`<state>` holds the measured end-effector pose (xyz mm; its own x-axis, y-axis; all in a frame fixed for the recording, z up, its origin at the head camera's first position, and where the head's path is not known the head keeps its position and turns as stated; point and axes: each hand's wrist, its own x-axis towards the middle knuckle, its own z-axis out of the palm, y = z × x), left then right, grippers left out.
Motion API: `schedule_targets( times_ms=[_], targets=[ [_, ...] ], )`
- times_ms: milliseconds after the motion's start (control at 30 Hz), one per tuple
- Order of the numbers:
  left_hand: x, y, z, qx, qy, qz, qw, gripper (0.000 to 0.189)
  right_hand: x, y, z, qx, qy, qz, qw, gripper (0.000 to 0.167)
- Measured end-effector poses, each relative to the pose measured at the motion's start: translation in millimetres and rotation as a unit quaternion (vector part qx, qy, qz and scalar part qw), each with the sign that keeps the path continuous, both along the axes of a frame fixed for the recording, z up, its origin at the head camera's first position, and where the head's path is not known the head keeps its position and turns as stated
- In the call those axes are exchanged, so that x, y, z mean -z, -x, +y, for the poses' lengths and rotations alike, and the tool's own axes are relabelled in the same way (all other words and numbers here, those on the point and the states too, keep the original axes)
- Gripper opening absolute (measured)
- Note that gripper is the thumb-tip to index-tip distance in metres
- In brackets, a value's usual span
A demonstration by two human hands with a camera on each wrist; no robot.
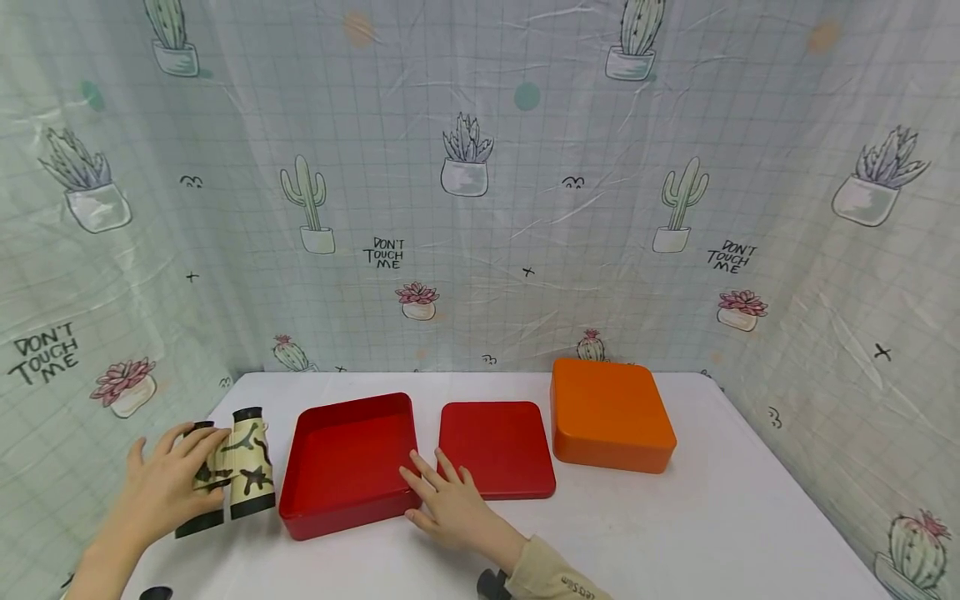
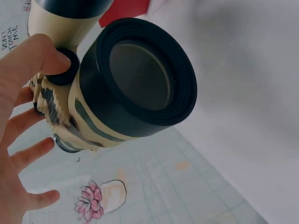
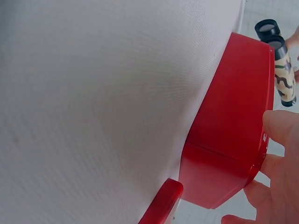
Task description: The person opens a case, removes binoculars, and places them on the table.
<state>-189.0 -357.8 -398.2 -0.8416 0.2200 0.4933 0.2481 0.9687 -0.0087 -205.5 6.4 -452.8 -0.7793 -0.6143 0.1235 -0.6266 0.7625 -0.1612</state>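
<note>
Camouflage-patterned binoculars (image 1: 252,467) are in my left hand (image 1: 159,483), at the left of the table. In the left wrist view the thumb presses the dark knob between the barrels of the binoculars (image 2: 100,116), and the other fingers spread along the far side. The binoculars hang tilted, close to the table. Beside them, a red box (image 1: 348,457) stands with its top uncovered and nothing inside. My right hand (image 1: 467,515) has its fingers spread at that box's near right corner, fingertips right at the rim; the right wrist view also shows the box wall (image 3: 233,107).
A flat red lid (image 1: 495,450) lies to the right of the red box. Farther right is an orange box (image 1: 611,417), its closed side up. Cactus-printed curtains (image 1: 480,217) enclose the white table (image 1: 675,533) at the back and sides.
</note>
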Motion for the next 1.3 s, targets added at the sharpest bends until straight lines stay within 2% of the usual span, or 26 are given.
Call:
schedule_targets(
  times_ms=[233,667,1067,1300],
  targets=[
    [6.7,1.4,-4.4,-0.001,0.012,-0.011,0.9999,0.074,-0.2,-0.2,0,0.002,0.001,0.001,1.0,0.056],
    [20.9,7.4,-11.7,-0.018,0.024,-0.102,0.9943,0.073,1.5,0.1,-1,0.008,-0.007,0.003,0.9999,0.058],
    [26.9,14.6,-8.3,-0.039,0.026,-0.126,0.991,0.072,3.8,0.2,-3,0.011,-0.011,0.0,0.9999,0.058],
    [30.2,17.9,-8.7,-0.038,0.029,-0.128,0.9906,0.073,4.5,1.3,-3,0.014,-0.013,0.004,0.9998,0.059]
  ],
)
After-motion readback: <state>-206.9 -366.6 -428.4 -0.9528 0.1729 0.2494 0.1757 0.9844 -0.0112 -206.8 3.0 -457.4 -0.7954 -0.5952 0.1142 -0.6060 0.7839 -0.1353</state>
